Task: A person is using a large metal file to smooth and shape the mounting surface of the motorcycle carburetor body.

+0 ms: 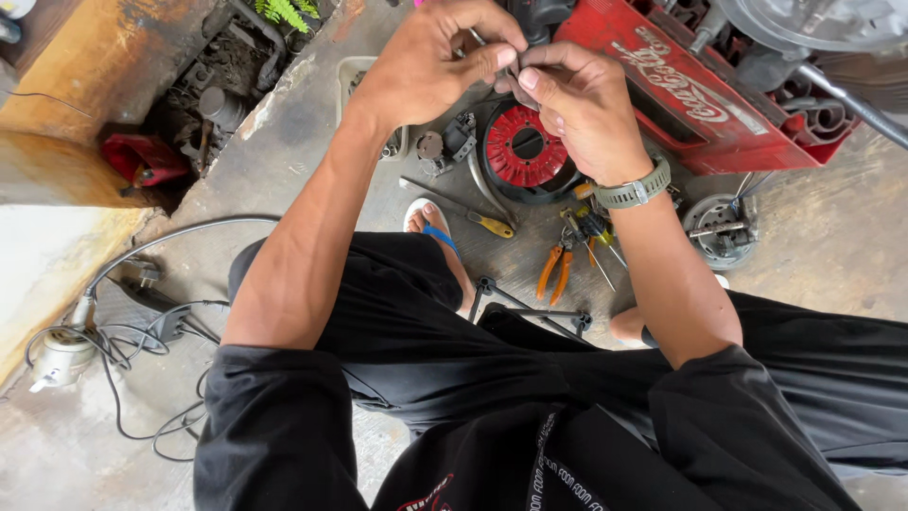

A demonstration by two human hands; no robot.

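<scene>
the left hand (437, 59) and right hand (579, 102) met far up, both pinched shut on a small dark part (508, 76), fingertips touching so each could steady it; what it was could not be told. below it lay a red round motor piece (526, 151), with orange pliers (556, 272) and a yellow-handled screwdriver (461, 207) nearer, within reach on the concrete floor (832, 237). a red crate (695, 95) stood far right.

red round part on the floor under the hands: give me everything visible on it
The red round part is a disc with a black outer ring, radial ribs on its red face and a dark central hole. It looks like plastic. It lies flat on the concrete floor, beside the red crate, partly hidden by the right hand. No hand touches it.
</scene>
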